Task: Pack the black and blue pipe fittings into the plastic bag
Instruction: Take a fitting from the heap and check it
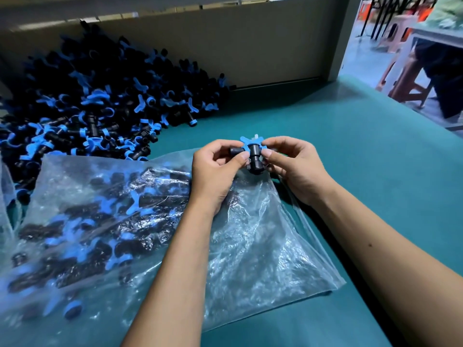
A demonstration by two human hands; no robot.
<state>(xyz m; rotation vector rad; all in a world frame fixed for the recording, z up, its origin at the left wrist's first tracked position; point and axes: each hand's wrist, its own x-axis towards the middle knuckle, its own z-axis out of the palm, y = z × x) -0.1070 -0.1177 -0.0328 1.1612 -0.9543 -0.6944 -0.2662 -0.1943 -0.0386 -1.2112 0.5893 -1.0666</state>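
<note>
Spreading across most of the view, the teal-covered bench (pixel 325 151) carries everything, backed by a plain beige partition wall (pixel 225 46) along its far edge. Toward the far left corner lies a big loose heap of black and blue plastic pipe fittings (pixel 87 101), the stock yet to be packed, set within easy reach. Nearer, along the left and near edge, a clear crinkled plastic bag (pixel 250 246) lies flat, already partly filled with fittings (pixel 100 221) at its left end; its right end is slack and empty. Its mouth seems to lie by the hands, though I cannot tell for sure.

Just above the bag's far edge, the left hand (pixel 215 171) and right hand (pixel 293 166) together hold a small cluster of fittings (pixel 253 156), thumbs and fingers of both curled and pinching it from either side, probably to steady it before feeding it in. Nothing stands between cluster and bag. Beyond the bench's right edge stand pink plastic stools (pixel 400 78).
</note>
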